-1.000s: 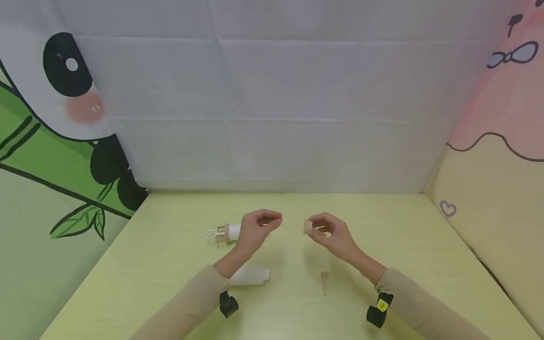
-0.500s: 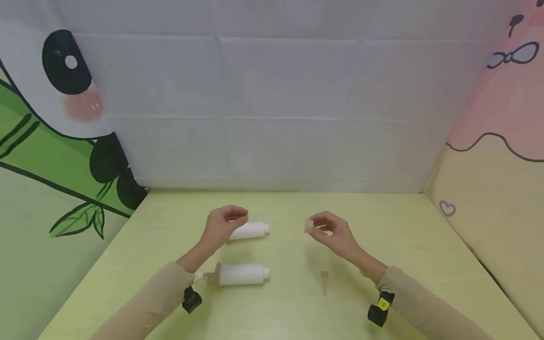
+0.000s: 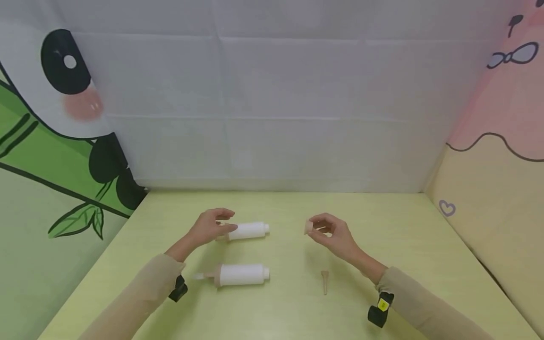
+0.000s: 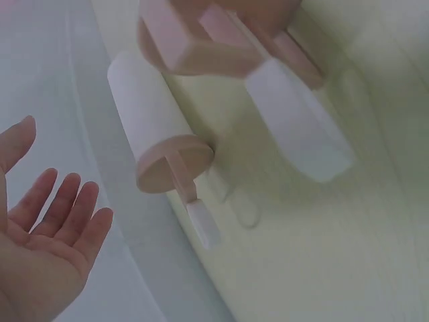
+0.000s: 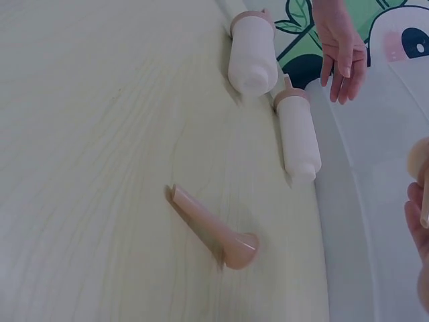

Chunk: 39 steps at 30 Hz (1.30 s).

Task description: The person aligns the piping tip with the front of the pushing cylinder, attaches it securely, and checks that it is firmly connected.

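Note:
Two white bottle-shaped cylinders lie on their sides, each with a beige collar and a stem ending in a pale tip: a far bottle (image 3: 250, 230) and a near bottle (image 3: 242, 275). Over the collar end of the far bottle hovers my left hand (image 3: 210, 226), thumb and fingers apart; the left wrist view shows its palm (image 4: 50, 245) holding nothing. My right hand (image 3: 335, 233) pinches a small beige piece (image 3: 308, 227) between thumb and fingertips, raised above the table. Its round end (image 5: 418, 159) shows at the right wrist view's edge; the fingers hide much of it.
A beige trumpet-shaped piece (image 3: 325, 282) lies on the pale yellow table (image 3: 382, 212) below my right hand. A white sheet (image 3: 272, 118) hangs behind the table, with cartoon-painted panels on both sides.
My left hand has moved left from the middle, uncovering both bottles, and its fingertips have parted. My right hand holds the beige piece in nearly the same spot.

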Each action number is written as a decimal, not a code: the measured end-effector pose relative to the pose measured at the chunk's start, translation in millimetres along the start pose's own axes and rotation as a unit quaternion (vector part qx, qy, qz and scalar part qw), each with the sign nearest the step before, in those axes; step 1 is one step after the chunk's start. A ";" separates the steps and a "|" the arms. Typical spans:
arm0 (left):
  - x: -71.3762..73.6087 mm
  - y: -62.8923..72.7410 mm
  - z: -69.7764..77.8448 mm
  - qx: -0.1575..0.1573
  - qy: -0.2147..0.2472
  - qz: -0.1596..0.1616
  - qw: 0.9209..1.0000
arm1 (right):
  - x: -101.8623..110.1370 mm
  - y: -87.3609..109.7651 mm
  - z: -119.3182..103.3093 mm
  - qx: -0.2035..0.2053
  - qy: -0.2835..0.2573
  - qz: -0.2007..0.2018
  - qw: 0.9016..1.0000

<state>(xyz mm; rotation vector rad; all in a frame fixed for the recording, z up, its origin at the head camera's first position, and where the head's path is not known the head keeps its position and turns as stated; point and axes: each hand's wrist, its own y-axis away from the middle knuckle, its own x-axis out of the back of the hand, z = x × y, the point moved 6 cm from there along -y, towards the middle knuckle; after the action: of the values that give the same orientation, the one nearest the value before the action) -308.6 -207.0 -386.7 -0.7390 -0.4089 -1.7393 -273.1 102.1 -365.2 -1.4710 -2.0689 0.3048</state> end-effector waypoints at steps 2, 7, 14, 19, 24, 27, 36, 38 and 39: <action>1.5 -1.5 -4.4 0.000 -0.021 -0.005 1.000 | 0.0 0.4 0.8 -0.001 0.002 0.000 1.000; 5.1 -7.1 -11.2 -0.001 -0.079 -0.011 0.997 | 0.7 0.8 2.1 -0.010 0.007 -0.004 1.000; 0.3 -13.9 -15.6 -0.013 -0.087 -0.018 0.996 | 3.3 2.0 1.7 -0.013 0.007 -0.003 1.000; -5.9 -15.4 -23.7 -0.001 -0.077 -0.040 0.996 | 3.7 1.7 0.5 -0.002 0.005 -0.003 1.000; -9.8 -16.3 -30.2 0.002 -0.081 -0.050 0.995 | 3.8 3.1 0.0 -0.013 0.010 -0.003 1.000; -13.1 -17.1 -32.5 -0.004 -0.094 -0.064 0.993 | 4.1 4.7 0.3 -0.021 0.012 -0.002 1.000; -21.0 -18.4 -44.0 -0.005 -0.095 -0.079 0.992 | 1.0 6.6 2.3 -0.012 0.010 -0.003 1.000; -21.8 -17.9 -47.1 -0.002 -0.086 -0.082 0.993 | 0.3 6.9 3.0 -0.011 0.010 -0.004 1.000; -22.2 -17.8 -48.3 -0.003 -0.084 -0.083 0.993 | 0.0 7.0 3.2 -0.009 0.011 -0.005 1.000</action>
<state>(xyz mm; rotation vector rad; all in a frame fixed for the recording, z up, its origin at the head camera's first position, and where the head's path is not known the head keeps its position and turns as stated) -335.0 -215.2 -435.4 -0.8789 -0.5947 -1.8393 -269.4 105.1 -371.2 -1.4664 -2.0659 0.2662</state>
